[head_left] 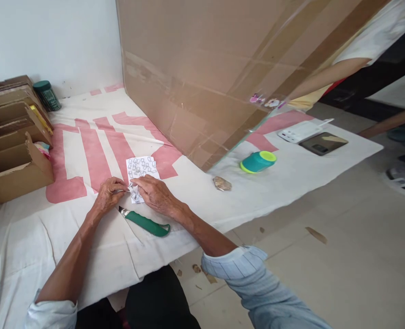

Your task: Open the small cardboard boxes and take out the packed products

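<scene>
A large cardboard sheet (223,68) leans over the far right of the tabletop (34,237), which is covered in a white cloth with pink shapes. Stacked cardboard boxes (10,151) sit at the left edge, a dark green jar (47,95) behind them. Right of centre lie a teal cup (258,161) on its side, a white power strip (303,130) and a phone (323,143). A green-handled knife (145,222) lies just near of the hands. The left hand (109,195) and right hand (156,193) meet at the near edge of a small printed paper sheet (140,171) lying flat mid-tabletop, each grip pinched together on its edge.
</scene>
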Demonstrator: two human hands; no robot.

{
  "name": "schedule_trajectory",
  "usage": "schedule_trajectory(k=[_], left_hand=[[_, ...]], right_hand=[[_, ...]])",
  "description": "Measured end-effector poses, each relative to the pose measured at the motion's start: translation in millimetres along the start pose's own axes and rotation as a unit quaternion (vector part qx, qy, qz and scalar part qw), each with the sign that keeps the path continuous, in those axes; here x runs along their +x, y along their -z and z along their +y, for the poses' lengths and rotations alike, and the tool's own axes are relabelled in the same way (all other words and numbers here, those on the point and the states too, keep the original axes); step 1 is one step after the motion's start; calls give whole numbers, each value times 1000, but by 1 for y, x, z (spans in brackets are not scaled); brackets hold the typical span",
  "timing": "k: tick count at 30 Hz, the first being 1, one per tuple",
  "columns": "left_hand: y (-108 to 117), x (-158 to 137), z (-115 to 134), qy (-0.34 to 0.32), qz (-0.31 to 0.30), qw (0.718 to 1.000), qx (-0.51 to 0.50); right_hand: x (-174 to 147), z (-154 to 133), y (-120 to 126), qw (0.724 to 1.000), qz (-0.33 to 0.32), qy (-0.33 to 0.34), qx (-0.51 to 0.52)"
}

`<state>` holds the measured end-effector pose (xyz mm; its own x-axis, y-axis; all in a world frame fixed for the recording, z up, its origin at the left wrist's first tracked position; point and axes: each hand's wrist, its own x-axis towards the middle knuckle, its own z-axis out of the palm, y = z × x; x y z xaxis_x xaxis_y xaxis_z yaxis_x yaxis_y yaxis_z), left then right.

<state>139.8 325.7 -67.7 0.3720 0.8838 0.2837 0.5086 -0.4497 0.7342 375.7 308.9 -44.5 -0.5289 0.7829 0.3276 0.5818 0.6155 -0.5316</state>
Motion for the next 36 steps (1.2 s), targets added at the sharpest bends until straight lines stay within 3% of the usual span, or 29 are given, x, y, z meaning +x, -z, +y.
schedule_trajectory(k=[12,26,36], left_hand=[[-3,-2,3,-17,-14,997,79],[4,-4,-1,-42,-24,999,26],[5,-6,-4,-39,-24,999,12]], right_hand=[[0,-3,-5,999,-48,7,-15],[0,-12,-3,996,-84,-12,-29],[-3,-6,-10,998,-62,10,-30]])
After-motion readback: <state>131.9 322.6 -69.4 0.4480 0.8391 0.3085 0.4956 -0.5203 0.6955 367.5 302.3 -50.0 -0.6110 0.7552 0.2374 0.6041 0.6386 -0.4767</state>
